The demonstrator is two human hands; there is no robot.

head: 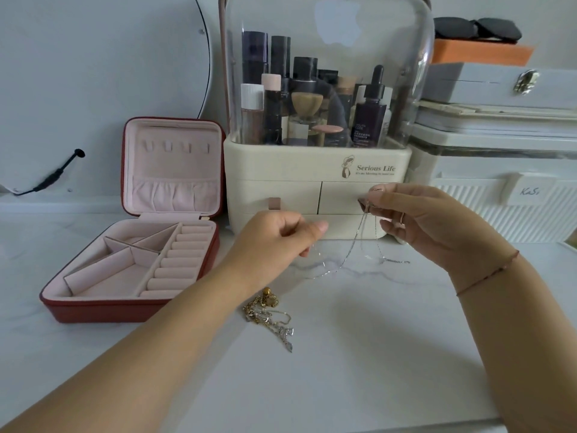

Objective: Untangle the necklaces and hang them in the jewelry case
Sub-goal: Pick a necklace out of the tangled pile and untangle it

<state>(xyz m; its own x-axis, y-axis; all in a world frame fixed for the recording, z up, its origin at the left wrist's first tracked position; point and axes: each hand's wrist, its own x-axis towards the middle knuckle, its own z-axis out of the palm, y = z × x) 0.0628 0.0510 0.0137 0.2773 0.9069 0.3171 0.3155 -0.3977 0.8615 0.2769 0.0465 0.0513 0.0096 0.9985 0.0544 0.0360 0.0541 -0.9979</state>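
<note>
my right hand (415, 220) pinches a thin silver chain necklace (349, 254) at two o'clock; my left hand (274, 242) curls beside it, hold unclear. red pink-lined jewelry case (125, 310) open at nine.

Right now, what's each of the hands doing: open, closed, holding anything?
Left hand: closed, pinching a low stretch of the thin silver chain necklace.
Right hand: closed, pinching the same necklace higher up.
</note>
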